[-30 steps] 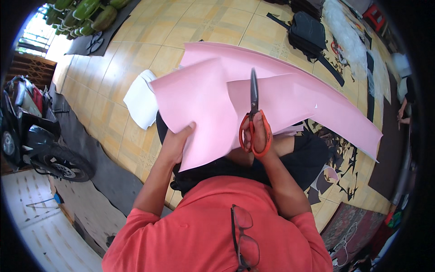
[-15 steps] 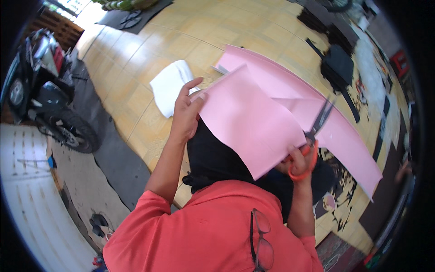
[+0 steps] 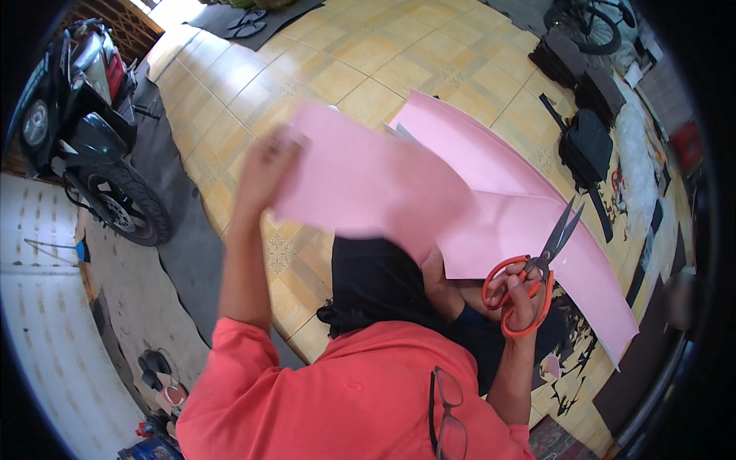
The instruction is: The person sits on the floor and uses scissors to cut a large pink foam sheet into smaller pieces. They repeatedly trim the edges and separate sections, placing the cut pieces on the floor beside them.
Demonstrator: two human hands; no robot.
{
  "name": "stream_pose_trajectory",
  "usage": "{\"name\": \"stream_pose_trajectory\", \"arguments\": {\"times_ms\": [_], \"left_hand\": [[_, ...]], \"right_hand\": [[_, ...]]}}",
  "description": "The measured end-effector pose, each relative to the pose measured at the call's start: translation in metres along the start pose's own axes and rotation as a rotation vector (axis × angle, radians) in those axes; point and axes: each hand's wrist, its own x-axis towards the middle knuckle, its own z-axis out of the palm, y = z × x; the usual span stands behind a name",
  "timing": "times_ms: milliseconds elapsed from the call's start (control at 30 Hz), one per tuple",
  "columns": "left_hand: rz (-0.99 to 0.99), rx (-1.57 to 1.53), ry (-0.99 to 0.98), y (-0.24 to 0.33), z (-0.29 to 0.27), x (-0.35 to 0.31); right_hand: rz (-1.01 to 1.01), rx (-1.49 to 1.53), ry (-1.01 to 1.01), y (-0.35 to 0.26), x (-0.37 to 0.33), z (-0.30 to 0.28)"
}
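My left hand (image 3: 270, 165), smeared by motion, grips the left edge of a cut piece of pink sheet (image 3: 356, 176) and holds it up above the floor. The piece is blurred, and its right end reaches over a larger pink sheet (image 3: 498, 215). That larger sheet lies on the floor ahead and to the right, long and curled along its far edge. In my right hand (image 3: 523, 297) is a pair of scissors (image 3: 552, 249) with orange handles. Its dark blades point up and away, slightly apart, over the larger sheet.
A motorcycle (image 3: 100, 161) stands at the left on a dark mat (image 3: 180, 238). A black bag (image 3: 586, 146) and a crumpled clear plastic sheet (image 3: 635, 176) lie at the right. Black scraps (image 3: 571, 368) litter the tiled floor (image 3: 360, 57) by my right arm.
The pink piece has swung left with my left hand and left my right hand. The scissors now stand upright in my right hand, lower than before. The white item is mostly hidden.
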Motion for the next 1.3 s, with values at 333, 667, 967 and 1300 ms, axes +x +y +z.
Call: {"name": "stream_pose_trajectory", "arguments": {"times_ms": [333, 667, 967, 1300], "left_hand": [[0.54, 0.893, 0.32, -0.116, 0.004, 0.077], [0.248, 0.981, -0.343, -0.244, 0.078, 0.057], [0.441, 0.37, -0.03, -0.006, 0.171, 0.0], [-1.098, -0.955, -1.21, -0.022, 0.32, -0.173]], "right_hand": [[0.028, -0.04, 0.136, 0.027, -0.015, -0.009], [0.05, 0.082, 0.225, 0.036, -0.033, -0.042], [0.134, 0.092, 0.47, 0.103, -0.056, -0.084], [0.07, 0.32, 0.499, 0.125, -0.044, -0.093]]}}
